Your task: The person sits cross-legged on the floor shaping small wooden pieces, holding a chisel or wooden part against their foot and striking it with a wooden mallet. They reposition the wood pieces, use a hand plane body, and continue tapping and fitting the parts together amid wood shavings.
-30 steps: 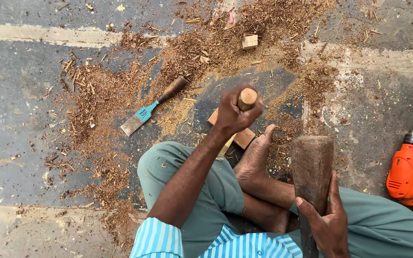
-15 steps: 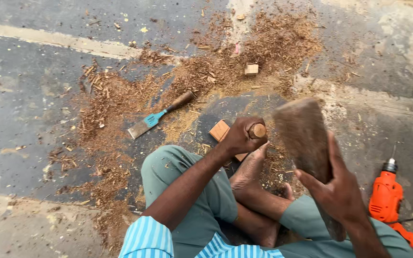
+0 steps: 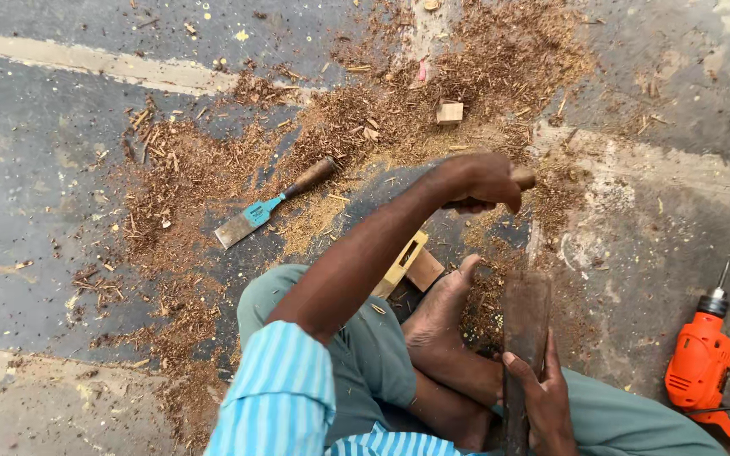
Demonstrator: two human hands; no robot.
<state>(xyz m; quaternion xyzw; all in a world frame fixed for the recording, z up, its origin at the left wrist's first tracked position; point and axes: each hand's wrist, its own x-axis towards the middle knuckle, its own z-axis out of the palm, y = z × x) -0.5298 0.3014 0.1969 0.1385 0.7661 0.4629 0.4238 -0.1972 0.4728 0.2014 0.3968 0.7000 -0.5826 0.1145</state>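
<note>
Nearest, the right hand (image 3: 542,405) grips a heavy wooden mallet (image 3: 524,338) upright by the foot (image 3: 441,317). The left hand (image 3: 479,181) closes on a chisel handle (image 3: 524,178) above the wood block (image 3: 411,263). Thick shavings (image 3: 196,181) suggest much carving done; the block looks unfinished.

The person wears a short-sleeved shirt with narrow vertical stripes in light blue and white (image 3: 285,384); the sleeve ends above the elbow, and the striped cloth shows again low at the chest. The forearms are bare. The trousers are loose, plain grey-green cloth (image 3: 365,346), slightly creased at the knee, and the same cloth covers the other leg at the lower right. The foot (image 3: 441,312) is bare, without shoe or sandal. Both hands, left (image 3: 479,181) and right (image 3: 547,401), are without gloves, rings or watch.
</note>
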